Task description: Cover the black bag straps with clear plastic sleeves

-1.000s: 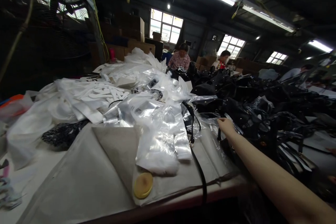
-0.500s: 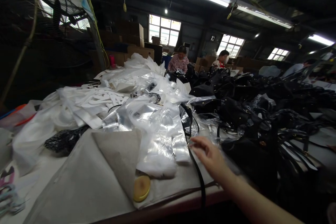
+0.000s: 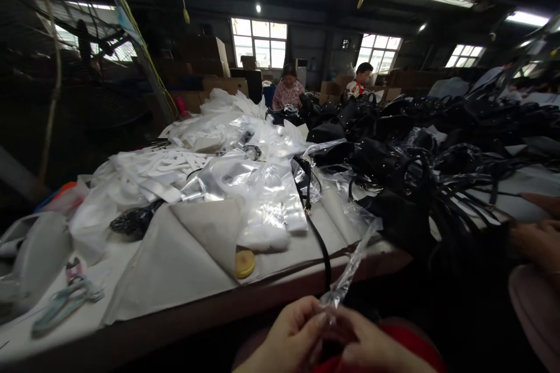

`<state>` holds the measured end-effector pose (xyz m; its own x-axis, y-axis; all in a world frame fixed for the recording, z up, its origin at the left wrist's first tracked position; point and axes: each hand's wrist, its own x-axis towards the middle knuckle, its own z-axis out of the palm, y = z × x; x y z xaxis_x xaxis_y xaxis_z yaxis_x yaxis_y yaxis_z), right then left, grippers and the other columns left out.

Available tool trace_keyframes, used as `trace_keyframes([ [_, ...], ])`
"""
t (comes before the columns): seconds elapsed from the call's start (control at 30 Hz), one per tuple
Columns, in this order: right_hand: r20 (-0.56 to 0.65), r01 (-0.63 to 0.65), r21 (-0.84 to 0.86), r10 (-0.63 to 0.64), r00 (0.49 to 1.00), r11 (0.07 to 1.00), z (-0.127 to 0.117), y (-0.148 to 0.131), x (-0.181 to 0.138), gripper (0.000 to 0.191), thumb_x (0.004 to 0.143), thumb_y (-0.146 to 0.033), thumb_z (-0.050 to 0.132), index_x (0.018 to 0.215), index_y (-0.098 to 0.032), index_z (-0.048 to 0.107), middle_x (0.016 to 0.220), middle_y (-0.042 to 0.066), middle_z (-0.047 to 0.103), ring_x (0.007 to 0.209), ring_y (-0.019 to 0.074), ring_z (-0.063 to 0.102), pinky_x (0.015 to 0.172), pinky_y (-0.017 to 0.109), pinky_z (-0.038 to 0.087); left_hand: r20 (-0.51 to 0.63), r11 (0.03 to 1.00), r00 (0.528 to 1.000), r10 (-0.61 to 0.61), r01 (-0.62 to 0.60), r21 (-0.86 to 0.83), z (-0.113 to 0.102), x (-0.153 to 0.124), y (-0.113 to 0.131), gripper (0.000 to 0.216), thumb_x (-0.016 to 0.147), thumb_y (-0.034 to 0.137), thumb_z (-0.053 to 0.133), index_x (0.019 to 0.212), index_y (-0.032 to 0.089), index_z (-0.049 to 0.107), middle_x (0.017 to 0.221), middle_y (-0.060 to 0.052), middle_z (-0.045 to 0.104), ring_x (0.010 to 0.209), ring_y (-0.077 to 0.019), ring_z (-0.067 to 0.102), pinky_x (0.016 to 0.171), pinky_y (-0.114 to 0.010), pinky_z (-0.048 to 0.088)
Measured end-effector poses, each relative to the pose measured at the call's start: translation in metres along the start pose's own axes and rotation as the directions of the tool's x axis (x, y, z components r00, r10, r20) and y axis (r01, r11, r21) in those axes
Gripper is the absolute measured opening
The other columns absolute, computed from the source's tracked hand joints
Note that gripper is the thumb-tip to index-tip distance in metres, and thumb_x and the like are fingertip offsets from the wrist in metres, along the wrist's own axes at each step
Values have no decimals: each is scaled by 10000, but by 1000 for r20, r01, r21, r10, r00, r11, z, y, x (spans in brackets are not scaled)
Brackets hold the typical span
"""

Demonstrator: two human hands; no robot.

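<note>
My left hand (image 3: 286, 338) and my right hand (image 3: 371, 347) meet low in the view, in front of the table's near edge (image 3: 184, 317). Both pinch the lower end of a clear plastic bag (image 3: 350, 271), which stretches up from my fingers toward the table. The fingers of both hands are closed on it. A black strap (image 3: 321, 245) hangs over the table edge just behind the bag.
Grey sheets (image 3: 175, 256) with a round yellow sponge (image 3: 244, 263) lie near the edge. Behind are heaps of clear bags (image 3: 262, 186) and white pieces (image 3: 161, 163); black bags (image 3: 394, 163) pile up at right. A co-worker's hand (image 3: 536, 242) is at right. Two people sit far back.
My right arm has drawn back from the black bags to my lap, bringing a clear plastic bag. My left hand has come into view and joined it. The camera has tilted down.
</note>
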<state>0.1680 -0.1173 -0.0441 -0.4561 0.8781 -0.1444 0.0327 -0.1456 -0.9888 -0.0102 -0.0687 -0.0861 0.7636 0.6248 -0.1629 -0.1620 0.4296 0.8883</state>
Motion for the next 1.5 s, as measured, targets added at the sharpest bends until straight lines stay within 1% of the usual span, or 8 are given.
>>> trace_keyframes([
  [0.1, -409, 187, 410, -3, 912, 893, -43, -2, -4, 488, 863, -546, 616, 1230, -224, 643, 1228, 99, 673, 1164, 255, 629, 1043, 419, 469, -95, 931, 995, -7, 41, 362, 13, -6, -4, 417, 840, 550, 640, 814, 134, 620, 619, 33, 518, 535, -69, 419, 523, -198, 313],
  [0.23, -817, 429, 409, 114, 565, 805, -85, -24, -16, 129, 828, -291, 705, 885, -176, 704, 632, -25, 622, 592, 115, 621, 706, 265, 579, -134, 889, 989, -57, 111, 445, 12, 2, -3, 399, 825, 526, 618, 838, 127, 623, 596, 30, 520, 537, -97, 472, 534, -216, 378],
  [0.57, -960, 460, -146, -237, 146, 876, -128, -93, -99, 391, 1004, -309, 425, 787, -228, 740, 735, 25, 601, 661, 139, 608, 697, 290, 564, -188, 662, 976, 108, 70, 746, -33, 42, 1, 334, 912, 387, 517, 999, 128, 709, 861, -80, 709, 826, -197, 648, 830, -325, 511],
  [0.63, -906, 415, -223, -345, 246, 882, -121, -92, -107, 291, 968, -335, 512, 842, -229, 753, 760, 25, 649, 692, 145, 638, 720, 278, 559, -119, 594, 983, 138, 14, 805, -11, 48, 5, 318, 836, 391, 647, 1033, 150, 711, 1057, -111, 713, 1019, -254, 638, 985, -384, 466],
  [0.77, -580, 54, -157, -137, 803, 986, -86, -66, -102, 356, 906, -506, 606, 1023, -194, 731, 849, 75, 736, 777, 204, 699, 715, 311, 566, 86, 527, 968, 237, -203, 825, 48, 48, 23, 519, 915, 474, 543, 1304, 133, 580, 1367, -144, 581, 1275, -260, 515, 1133, -382, 352],
  [0.83, -387, -103, -164, 32, 922, 981, -66, -46, -94, 443, 918, -565, 558, 1055, -175, 717, 884, 93, 742, 802, 219, 706, 744, 334, 573, 189, 600, 954, 235, -295, 744, 70, 42, 30, 520, 988, 486, 371, 1291, 125, 591, 1289, -131, 631, 1205, -234, 567, 1079, -355, 409],
  [1.07, -172, -115, -292, 67, 983, 950, -20, 4, -69, 487, 942, -579, 475, 940, -175, 746, 937, 96, 736, 896, 252, 682, 896, 397, 542, 1, 966, 999, 44, -43, 254, 79, 26, 17, 528, 795, 550, 672, 1064, 97, 695, 875, -87, 715, 723, -164, 638, 728, -290, 518],
  [1.5, -80, -161, -332, 142, 987, 930, -13, 16, -51, 492, 809, -389, 744, 1259, -215, 648, 1270, 114, 656, 1193, 313, 598, 1069, 473, 440, -261, 984, 963, 64, -17, 177, 33, -10, 4, 518, 541, 577, 856, 668, 97, 706, 677, -91, 709, 604, -154, 621, 584, -261, 485],
])
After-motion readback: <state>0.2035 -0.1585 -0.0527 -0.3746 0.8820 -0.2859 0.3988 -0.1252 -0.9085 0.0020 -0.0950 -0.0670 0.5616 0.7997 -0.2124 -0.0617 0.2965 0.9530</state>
